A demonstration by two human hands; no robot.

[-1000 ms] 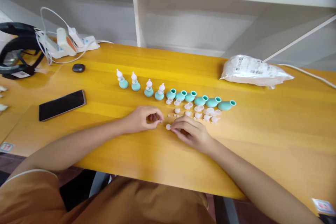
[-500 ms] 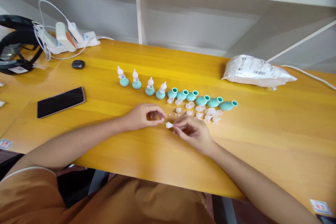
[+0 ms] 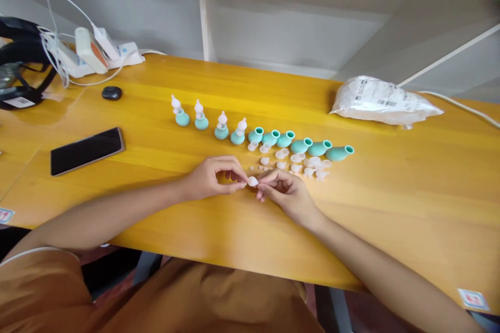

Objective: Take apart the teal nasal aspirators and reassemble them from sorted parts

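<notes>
My right hand (image 3: 291, 193) pinches a small white nozzle tip (image 3: 253, 181) by its narrow end, above the table. Thumb and forefinger of my left hand (image 3: 214, 177) close on a tiny white piece (image 3: 245, 183) at the nozzle's wide end; the fingertips partly hide it. Just beyond my hands are clear cup-shaped collars (image 3: 282, 153), more small nozzle tips (image 3: 281, 165) and tiny discs (image 3: 251, 168). Behind them several teal rubber bulbs (image 3: 302, 145) lie with open necks. To their left, several teal bulbs (image 3: 201, 122) carry white nozzles (image 3: 199, 108) on top.
A phone (image 3: 86, 151) and a small black case (image 3: 111, 93) lie at left. Behind them is a power strip (image 3: 128, 54) with cables, beside a black headset-like object (image 3: 23, 62). A white plastic package (image 3: 385, 100) lies back right, before the shelf wall (image 3: 269, 26).
My left hand has come closer to my right, bringing the tiny white piece against the nozzle tip. The nozzle's wide end has turned slightly. The camera view has shifted slightly.
</notes>
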